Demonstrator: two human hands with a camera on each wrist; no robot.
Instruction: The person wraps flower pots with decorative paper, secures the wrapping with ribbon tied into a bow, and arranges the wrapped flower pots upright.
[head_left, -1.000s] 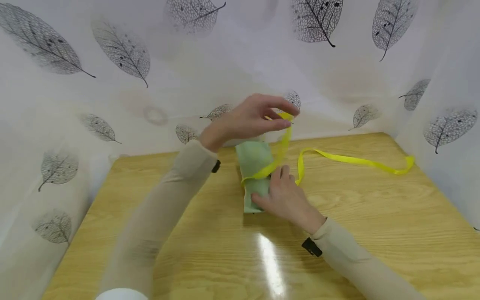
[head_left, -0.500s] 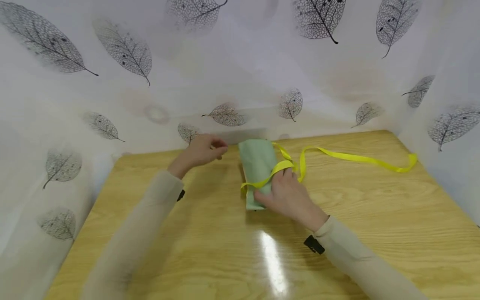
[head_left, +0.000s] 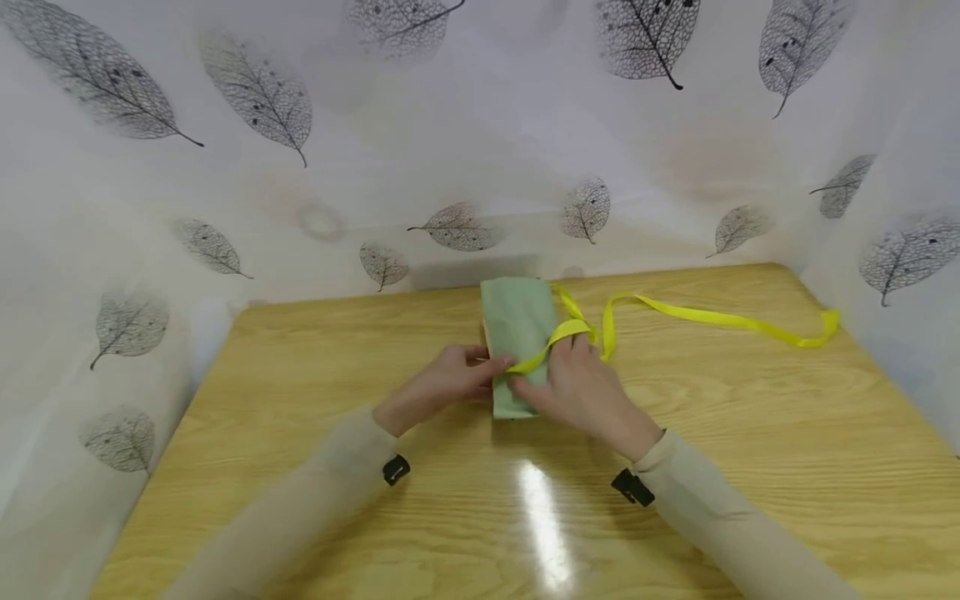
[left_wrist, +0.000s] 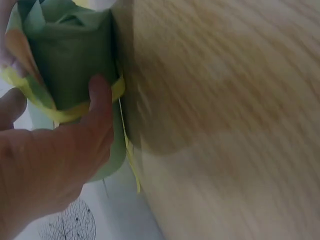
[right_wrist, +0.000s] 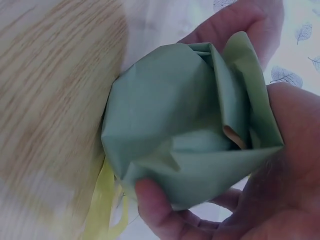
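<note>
A package in pale green paper (head_left: 517, 308) lies on the table, with folded paper at the end facing the right wrist camera. Yellow ribbon (head_left: 540, 358) crosses its top and runs down its left side. My right hand (head_left: 588, 396) grips the package from the right; in the right wrist view its fingertips (right_wrist: 150, 197) curl against the green paper. My left hand (head_left: 438, 383) is at the package's left side, thumb by the ribbon on top. In the left wrist view a straight finger (left_wrist: 101, 95) touches the ribbon band on that side.
The ribbon's long loose tail (head_left: 708, 315) trails rightward over the wooden table (head_left: 300, 358). Behind the table's far edge hangs a white leaf-print curtain (head_left: 480, 125), which also closes in both sides.
The left hand let go of the raised ribbon, swung left and down, and came to the package's left side. The ribbon dropped across the package. The right hand has kept its hold.
</note>
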